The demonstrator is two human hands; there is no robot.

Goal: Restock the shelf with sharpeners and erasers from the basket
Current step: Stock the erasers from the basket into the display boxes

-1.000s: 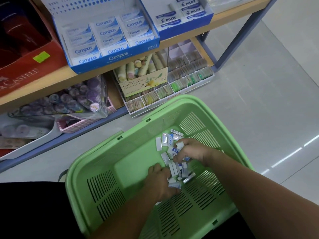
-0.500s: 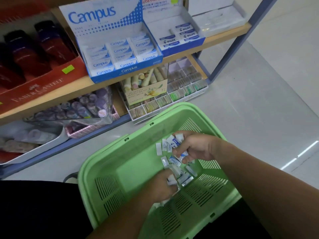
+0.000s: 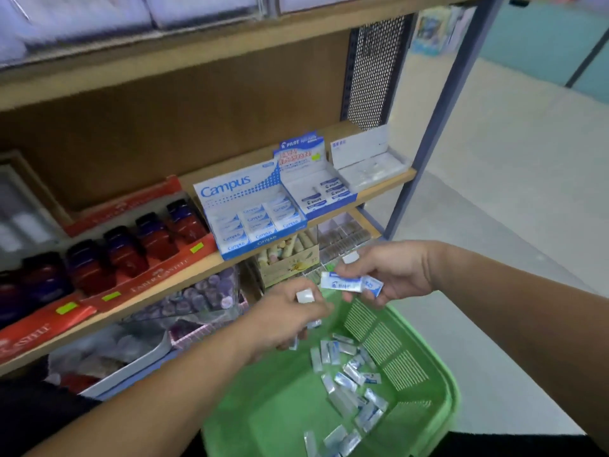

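- Head view, the step in hand: I judge this to be the carry from the basket (image 3: 443, 374) up to the eraser boxes on the shelf (image 3: 382, 188).
- Doing it well: the pieces in the right grip (image 3: 392, 275) appear to bear the blue Pilot mark, so they belong in the Pilot box (image 3: 316, 192), which shows bare floor behind its few erasers. The Campus box (image 3: 250, 212) beside it looks nearly full. Lay them flat, label up, in rows. Feed from one hand at a time, and keep both hands above the basket until the reach, so a dropped piece falls back in.
- Right grip: fingers curled around a small bundle of blue-and-white erasers (image 3: 351, 284), thumb on top, closed on them.
- Left grip (image 3: 290, 319): fingertips pinch a small white eraser (image 3: 304, 296). Whether more lie under the palm I cannot tell.
- The stock: many loose erasers (image 3: 349, 374) lie scattered on the basket floor, below both hands. I can make out no sharpeners among them.
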